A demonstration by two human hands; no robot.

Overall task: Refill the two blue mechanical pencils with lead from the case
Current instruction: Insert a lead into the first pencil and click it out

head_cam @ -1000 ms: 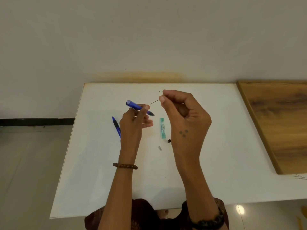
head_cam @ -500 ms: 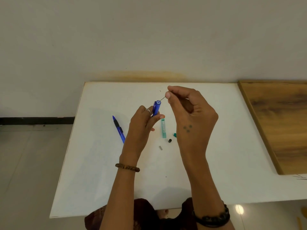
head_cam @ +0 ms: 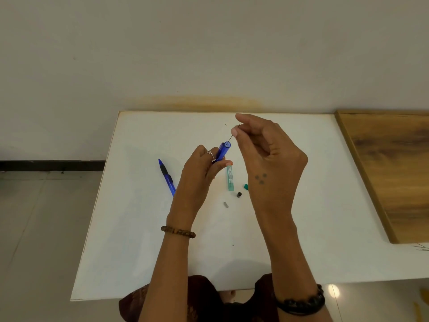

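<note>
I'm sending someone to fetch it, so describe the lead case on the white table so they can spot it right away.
Start at the white table and find the gap between the person's two raised hands. There the lead case lies flat, a slim green translucent stick running away from the person. Unlike the blue pencil lying further left, it is green, and much longer than the small loose bits beside it.

I have tipped the blue mechanical pencil (head_cam: 223, 151) upright in my left hand (head_cam: 201, 173) and brought the lead (head_cam: 232, 137), pinched in my right hand (head_cam: 267, 159), to its open end.
</note>
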